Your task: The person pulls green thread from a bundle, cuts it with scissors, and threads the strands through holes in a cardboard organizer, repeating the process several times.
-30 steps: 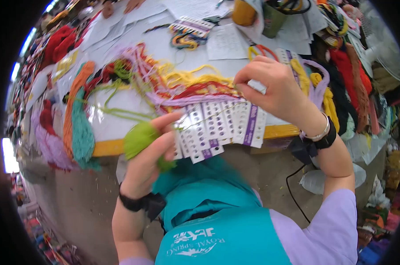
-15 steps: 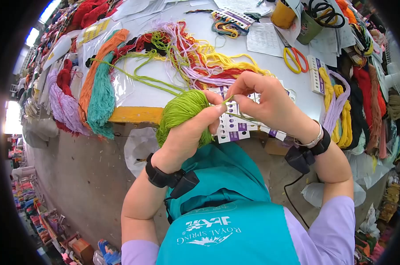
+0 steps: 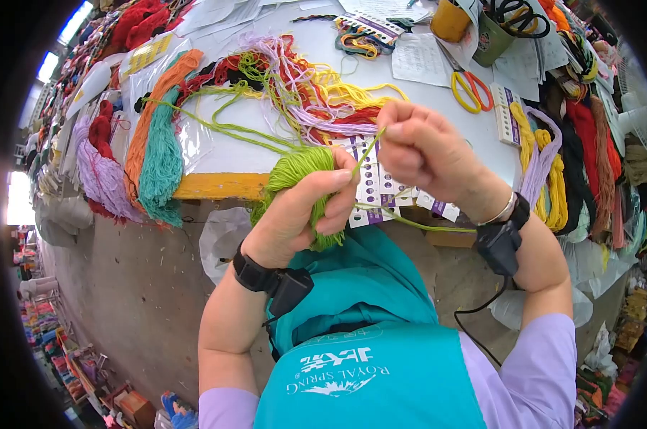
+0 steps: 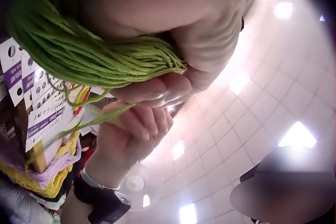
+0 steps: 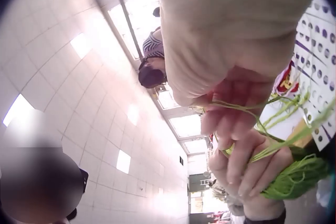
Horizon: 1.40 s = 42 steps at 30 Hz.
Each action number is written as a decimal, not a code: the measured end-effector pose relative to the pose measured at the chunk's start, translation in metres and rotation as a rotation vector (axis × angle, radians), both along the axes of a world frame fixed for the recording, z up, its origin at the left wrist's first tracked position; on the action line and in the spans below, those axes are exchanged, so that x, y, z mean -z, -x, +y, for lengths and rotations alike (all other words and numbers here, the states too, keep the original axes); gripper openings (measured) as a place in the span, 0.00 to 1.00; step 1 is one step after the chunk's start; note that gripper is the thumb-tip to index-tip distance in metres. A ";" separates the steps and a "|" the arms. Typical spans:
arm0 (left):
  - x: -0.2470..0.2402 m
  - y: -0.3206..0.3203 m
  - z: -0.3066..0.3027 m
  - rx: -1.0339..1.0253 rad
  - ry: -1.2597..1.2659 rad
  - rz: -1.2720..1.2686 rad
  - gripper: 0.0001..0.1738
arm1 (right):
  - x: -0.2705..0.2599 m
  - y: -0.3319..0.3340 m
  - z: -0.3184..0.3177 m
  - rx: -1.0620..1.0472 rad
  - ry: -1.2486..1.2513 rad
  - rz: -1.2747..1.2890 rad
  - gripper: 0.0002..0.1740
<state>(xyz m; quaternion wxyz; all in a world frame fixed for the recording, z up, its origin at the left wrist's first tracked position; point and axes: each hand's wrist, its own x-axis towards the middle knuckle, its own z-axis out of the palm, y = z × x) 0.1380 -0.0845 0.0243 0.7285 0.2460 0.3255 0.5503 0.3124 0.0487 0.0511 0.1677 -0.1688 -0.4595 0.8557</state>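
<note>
My left hand [image 3: 298, 214] grips a bundle of green yarn [image 3: 295, 169], with strands held between thumb and fingers. To its right and slightly higher, my right hand [image 3: 430, 157] pinches a green strand that runs taut from the left fingertips. In the left wrist view the green yarn [image 4: 89, 58] passes through the curled left hand, and the right hand [image 4: 128, 134] is just below. Another green strand [image 3: 416, 224] hangs from the left hand's side toward the right wrist. White punched cards [image 3: 370, 179] lie at the table edge behind the hands.
Mixed yarn strands [image 3: 316, 93] spread over the table [image 3: 473, 171]. Orange and teal skeins [image 3: 159, 171] hang over the left edge. Scissors [image 3: 472, 93], papers [image 3: 420, 58] and a green cup [image 3: 491, 43] stand or lie at the back right. Yellow and lilac skeins [image 3: 541, 171] hang at the right.
The blurred view has steadied. My hands came together at the yarn, then the right hand moved slightly up and away, stretching a green strand between them.
</note>
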 end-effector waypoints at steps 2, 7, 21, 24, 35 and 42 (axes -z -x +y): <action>0.000 0.006 -0.006 -0.013 0.020 0.041 0.09 | -0.006 -0.009 0.021 -0.006 0.111 0.082 0.07; -0.006 0.065 -0.053 -0.189 0.011 0.128 0.11 | -0.046 -0.072 0.094 0.293 -0.119 0.162 0.13; 0.004 0.232 -0.204 -0.665 0.162 0.474 0.09 | -0.049 -0.238 0.192 0.879 -0.121 0.001 0.15; 0.015 0.223 -0.201 -0.613 0.219 0.521 0.10 | -0.049 -0.273 0.210 0.951 -0.143 0.000 0.15; 0.022 0.097 -0.063 -0.339 -0.187 0.836 0.18 | -0.074 -0.523 0.252 1.438 -0.234 -0.089 0.10; 0.030 0.015 0.041 -0.069 -0.371 1.010 0.17 | -0.094 -0.510 0.230 1.338 -0.385 -0.079 0.22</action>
